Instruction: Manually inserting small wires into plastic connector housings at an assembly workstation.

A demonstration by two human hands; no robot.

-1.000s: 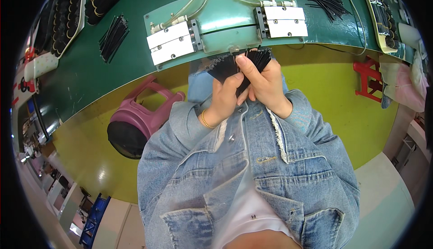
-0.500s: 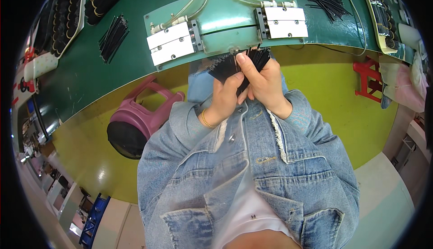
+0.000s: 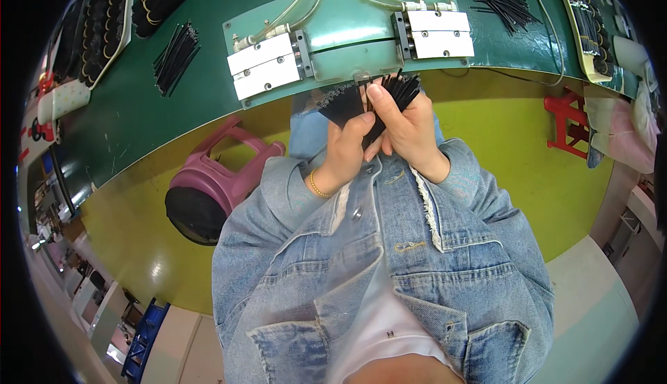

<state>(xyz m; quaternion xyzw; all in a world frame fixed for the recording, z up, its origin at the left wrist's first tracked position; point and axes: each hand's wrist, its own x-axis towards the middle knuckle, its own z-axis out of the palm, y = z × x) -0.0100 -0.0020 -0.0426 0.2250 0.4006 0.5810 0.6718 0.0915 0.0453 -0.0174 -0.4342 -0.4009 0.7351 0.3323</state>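
Just off the near edge of the table (image 3: 132, 123), with 12 o'clock being straight away from the person's chest, a fanned-out bundle of thin black sticks (image 3: 340, 111) sits up in both hands. It's split in two: a wide left clump (image 3: 336, 102) and a tighter right clump (image 3: 403, 91).

Grip check: the left hand (image 3: 345, 149) is pinching the lower part of the fan, thumb pressed on the front. The right hand (image 3: 411, 128) is pinching too, its thumb laid along the sticks and its tip right by the split. Can't tell what the fingers behind are doing.

The relation I reckon it all hangs on is that split. It's at roughly 9 o'clock from the right thumb tip and just beside it, with the right clump over at about 3. The left thumb sits lower, near 6 o'clock from the split, so the right hand is closer.

As for which way things point: the long axis of the left clump runs up toward 11 o'clock, and the right clump leans to about 1. Visible tips all face the table, and the bottom ends come together between the palms, mostly hidden.
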